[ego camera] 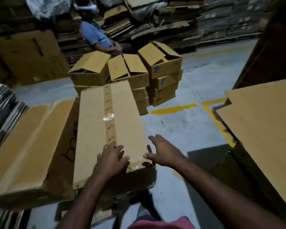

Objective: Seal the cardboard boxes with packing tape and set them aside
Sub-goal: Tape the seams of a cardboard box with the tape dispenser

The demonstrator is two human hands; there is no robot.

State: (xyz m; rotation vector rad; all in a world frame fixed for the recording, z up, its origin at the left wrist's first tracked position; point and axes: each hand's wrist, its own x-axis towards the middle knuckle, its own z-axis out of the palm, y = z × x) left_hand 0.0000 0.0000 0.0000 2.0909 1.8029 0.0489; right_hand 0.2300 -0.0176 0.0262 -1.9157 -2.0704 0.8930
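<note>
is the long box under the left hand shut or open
Shut: the long box has flat flaps, with a tape strip along its middle seam.

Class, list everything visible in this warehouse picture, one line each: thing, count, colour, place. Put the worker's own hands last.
sealed box: one, brown, centre, taped along its top seam
large carton: one, brown, left of the sealed box
open boxes: several, yellow-brown, stacked behind
seated person: one, blue shirt, behind the stack
flattened cardboard: piles, brown, back
floor markings: several, yellow, grey floor
left hand: flat on the sealed box's near end
right hand: open, at its near right corner
</note>
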